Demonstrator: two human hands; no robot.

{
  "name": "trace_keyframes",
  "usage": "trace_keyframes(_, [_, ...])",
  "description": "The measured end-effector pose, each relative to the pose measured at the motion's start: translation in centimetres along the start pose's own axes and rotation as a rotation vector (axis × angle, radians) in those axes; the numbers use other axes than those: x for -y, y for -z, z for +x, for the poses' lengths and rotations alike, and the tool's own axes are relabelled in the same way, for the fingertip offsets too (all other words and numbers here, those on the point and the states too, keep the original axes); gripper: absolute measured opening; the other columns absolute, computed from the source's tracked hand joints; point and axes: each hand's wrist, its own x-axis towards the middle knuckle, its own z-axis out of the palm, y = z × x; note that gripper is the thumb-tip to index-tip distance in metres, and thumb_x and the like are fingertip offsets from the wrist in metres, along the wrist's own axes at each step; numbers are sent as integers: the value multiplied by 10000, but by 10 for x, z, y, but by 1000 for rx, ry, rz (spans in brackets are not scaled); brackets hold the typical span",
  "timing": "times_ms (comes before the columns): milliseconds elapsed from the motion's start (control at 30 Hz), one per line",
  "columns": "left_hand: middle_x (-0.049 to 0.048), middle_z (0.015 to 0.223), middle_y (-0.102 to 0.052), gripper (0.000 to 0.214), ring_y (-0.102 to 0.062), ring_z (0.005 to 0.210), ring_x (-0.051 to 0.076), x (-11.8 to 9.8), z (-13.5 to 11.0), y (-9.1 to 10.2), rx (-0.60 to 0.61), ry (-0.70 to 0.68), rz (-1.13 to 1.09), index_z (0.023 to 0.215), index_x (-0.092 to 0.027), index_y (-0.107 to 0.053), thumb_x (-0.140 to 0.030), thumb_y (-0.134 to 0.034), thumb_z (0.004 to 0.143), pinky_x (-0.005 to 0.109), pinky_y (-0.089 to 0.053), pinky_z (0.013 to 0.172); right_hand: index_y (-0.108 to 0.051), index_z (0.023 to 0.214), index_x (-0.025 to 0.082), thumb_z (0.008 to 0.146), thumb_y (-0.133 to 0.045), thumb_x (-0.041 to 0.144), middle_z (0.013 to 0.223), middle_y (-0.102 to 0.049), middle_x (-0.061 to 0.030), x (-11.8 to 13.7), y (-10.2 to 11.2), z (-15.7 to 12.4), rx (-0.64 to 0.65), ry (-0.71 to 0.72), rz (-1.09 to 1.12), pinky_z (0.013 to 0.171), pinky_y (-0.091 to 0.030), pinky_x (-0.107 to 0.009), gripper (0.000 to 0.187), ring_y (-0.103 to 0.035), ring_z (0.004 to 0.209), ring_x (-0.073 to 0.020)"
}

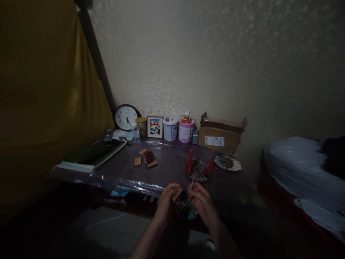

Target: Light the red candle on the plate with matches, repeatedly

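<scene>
My left hand [166, 201] is closed on a small brown tile [177, 194] held at the table's front edge. My right hand [201, 200] pinches a thin stick [191, 185] that points upward beside the tile. Under both hands sits a dark object [185, 210] that I cannot make out. On the dark table [172, 169] lies a pile of similar brown tiles [147, 157], with one loose tile [137, 161] to its left. A round plate [196, 171] with two red candles [190, 160] stands just beyond my hands.
A second plate with sticks [228, 162] lies at the right. Along the wall stand a clock [125, 117], a panda picture [155, 127], tins [170, 128], a pink jar [186, 130] and a cardboard box [221, 133]. Books [93, 155] lie at left, a covered bed [299, 169] at right.
</scene>
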Motion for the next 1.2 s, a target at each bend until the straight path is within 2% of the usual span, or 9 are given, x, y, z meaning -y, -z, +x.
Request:
trace_keyframes(133, [-48,500,-535,137,-471,451,101,3,2,-3,-8,-27,8,714,-173,-566,-248,-617,611,222,-346,467,-572,684,192,700,-640,256,675,-540,24,-3,0,-1,3,95,-216,603,-409,-217,95,-503,617,-116])
trace_keyframes(333, [-17,598,-581,192,-493,538,111,4,3,0,-22,-95,76,730,-153,-630,-295,-690,617,230,-365,532,-553,673,201,716,-650,360,607,-534,36,-10,2,1,-20,190,-458,585,-411,-222,191,-523,599,-134])
trace_keyframes(500, [10,672,-609,223,-518,646,134,4,7,2,-43,-145,143,735,-139,-680,-307,-737,599,238,-379,629,-558,699,213,776,-594,314,685,-571,5,-20,-3,-2,26,455,-667,635,-432,-242,132,-559,672,-157])
trace_keyframes(567, [1,643,-599,232,-506,626,131,4,8,1,-43,-159,158,730,-145,-684,-324,-741,595,240,-374,626,-559,694,219,793,-571,270,703,-578,-5,-22,-4,-4,35,564,-772,642,-430,-246,112,-561,682,-160])
trace_keyframes(667, [-13,608,-580,253,-485,588,119,2,7,-2,-32,-161,175,722,-149,-684,-349,-751,582,240,-366,607,-552,703,226,801,-558,225,713,-583,-11,-21,-4,-4,25,649,-861,632,-430,-248,98,-562,682,-162])
trace_keyframes(867, [5,663,-606,278,-528,643,133,-2,-2,-7,72,-97,151,784,-155,-686,-377,-726,621,248,-392,663,-545,739,226,807,-557,239,732,-573,-11,-22,9,2,-37,646,-800,657,-458,-244,71,-571,719,-163])
trace_keyframes(1000, [47,818,-657,283,-568,815,179,-5,-8,-7,141,-80,162,861,-163,-694,-349,-716,649,269,-392,790,-547,725,223,777,-596,278,719,-572,-10,-19,14,5,-75,598,-690,653,-480,-238,90,-580,705,-164])
trace_keyframes(1100, [65,889,-675,354,-571,894,214,-5,-9,-5,146,-67,189,892,-170,-698,-356,-754,596,290,-383,834,-561,699,218,754,-621,320,701,-580,-15,-15,14,5,-102,574,-664,645,-486,-245,131,-582,690,-171])
trace_keyframes(1200, [67,878,-686,421,-579,894,227,-4,-6,-3,134,-50,192,903,-172,-697,-344,-795,531,310,-383,834,-564,664,217,730,-644,371,690,-585,-21,-13,14,4,-120,567,-652,643,-491,-256,186,-582,688,-180])
